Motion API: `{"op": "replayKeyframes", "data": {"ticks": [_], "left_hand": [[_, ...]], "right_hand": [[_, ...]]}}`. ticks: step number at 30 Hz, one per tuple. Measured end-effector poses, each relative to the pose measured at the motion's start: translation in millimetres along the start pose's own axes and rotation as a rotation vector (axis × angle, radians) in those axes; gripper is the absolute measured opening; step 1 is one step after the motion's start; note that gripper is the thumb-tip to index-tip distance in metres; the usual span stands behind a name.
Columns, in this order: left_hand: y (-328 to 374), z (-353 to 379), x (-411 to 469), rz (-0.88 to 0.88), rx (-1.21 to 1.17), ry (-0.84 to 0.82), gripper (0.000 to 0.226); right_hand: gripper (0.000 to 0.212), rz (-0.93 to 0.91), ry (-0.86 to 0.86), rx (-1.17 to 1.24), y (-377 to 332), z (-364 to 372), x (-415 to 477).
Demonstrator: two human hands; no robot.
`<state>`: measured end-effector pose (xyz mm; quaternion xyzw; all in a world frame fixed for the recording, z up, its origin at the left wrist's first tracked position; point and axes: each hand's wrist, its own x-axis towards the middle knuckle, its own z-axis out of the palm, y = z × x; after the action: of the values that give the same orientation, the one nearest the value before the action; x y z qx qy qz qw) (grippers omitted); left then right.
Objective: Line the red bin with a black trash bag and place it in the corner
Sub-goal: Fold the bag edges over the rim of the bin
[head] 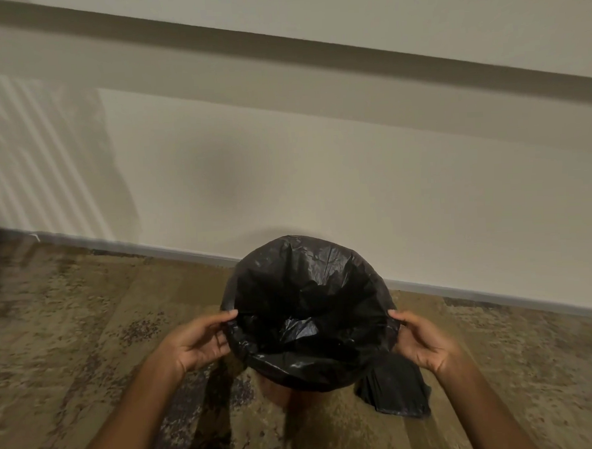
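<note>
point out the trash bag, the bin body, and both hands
black trash bag (309, 313): head view, on the liner inside the opening.
red bin (279, 395): head view, sliver of wall below the bag.
left hand (198, 342): head view, palm.
right hand (422, 343): head view, palm.

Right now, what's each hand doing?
Left hand: gripping the bag-covered bin rim on its left side.
Right hand: gripping the rim's right side.
</note>
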<state>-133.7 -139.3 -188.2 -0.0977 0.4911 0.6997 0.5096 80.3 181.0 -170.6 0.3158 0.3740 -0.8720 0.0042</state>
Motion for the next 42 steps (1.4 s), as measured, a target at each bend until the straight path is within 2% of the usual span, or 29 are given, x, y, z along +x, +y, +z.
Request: {"op": "replayKeyframes", "data": {"ticks": [2, 4, 6, 7, 9, 11, 12, 14, 17, 19, 23, 26, 29, 32, 35, 37, 40, 42], "left_hand": [[5.0, -3.3, -3.7, 0.035, 0.134, 0.025, 0.045], [15.8, -3.5, -7.8, 0.06, 0.271, 0.097, 0.05], [29.9, 2.9, -3.9, 0.158, 0.399, 0.23, 0.061], [37.5, 9.6, 1.3, 0.261, 0.465, 0.324, 0.062], [54.1, 29.8, 15.7, 0.524, 0.624, 0.523, 0.048], [67.7, 56.3, 32.1, 0.654, 0.814, 0.633, 0.028], [72.3, 69.1, 39.8, 0.637, 0.91, 0.653, 0.03], [76.7, 84.3, 54.7, 0.48, 1.035, 0.662, 0.048], [73.5, 91.2, 69.1, 0.273, 1.016, 0.648, 0.062], [70.2, 93.9, 73.1, 0.227, 0.948, 0.642, 0.06], [70.0, 97.6, 75.7, 0.232, 0.852, 0.663, 0.049], [70.3, 97.1, 72.5, 0.232, 0.773, 0.54, 0.046], [69.3, 96.7, 70.9, 0.221, 0.792, 0.565, 0.041], [72.7, 94.0, 72.8, 0.201, 0.701, 0.526, 0.038], [78.8, 85.5, 64.3, 0.204, 0.582, 0.438, 0.054], [80.2, 79.9, 52.6, 0.234, 0.629, 0.43, 0.065], [65.7, 63.7, 32.0, 0.359, 0.756, 0.509, 0.067], [39.9, 54.5, 10.1, 0.41, 0.742, 0.523, 0.061]], "right_hand": [[0.067, 0.004, 0.075, -0.123, -5.9, -0.4, -5.8], [0.069, -0.064, 0.188, -0.193, -18.1, 1.0, -9.3], [0.078, -0.169, 0.33, -0.348, -35.8, 9.6, -3.9], [0.08, -0.227, 0.392, -0.455, -46.3, 17.3, 2.5], [0.076, -0.326, 0.47, -0.658, -64.0, 39.8, 21.3], [0.068, -0.38, 0.508, -0.891, -75.5, 63.5, 44.6], [0.067, -0.388, 0.519, -0.994, -79.4, 72.7, 57.2], [0.07, -0.317, 0.534, -1.122, -82.9, 81.9, 78.7], [0.071, -0.141, 0.536, -1.22, -79.1, 80.1, 97.0], [0.065, -0.1, 0.542, -1.248, -73.3, 78.1, 103.7], [0.056, -0.132, 0.618, -1.215, -69.9, 77.0, 114.0], [0.05, -0.176, 0.662, -1.164, -66.9, 73.4, 121.1], [0.048, -0.199, 0.646, -1.12, -64.7, 69.5, 125.2], [0.055, -0.142, 0.598, -1.086, -68.3, 66.6, 115.7], [0.073, -0.145, 0.561, -1.026, -73.7, 59.7, 95.8], [0.073, -0.233, 0.577, -1.022, -74.3, 53.2, 80.1], [0.048, -0.466, 0.679, -1.049, -62.6, 45.4, 43.6], [0.044, -0.478, 0.649, -1.006, -41.7, 47.3, 8.2]]}}
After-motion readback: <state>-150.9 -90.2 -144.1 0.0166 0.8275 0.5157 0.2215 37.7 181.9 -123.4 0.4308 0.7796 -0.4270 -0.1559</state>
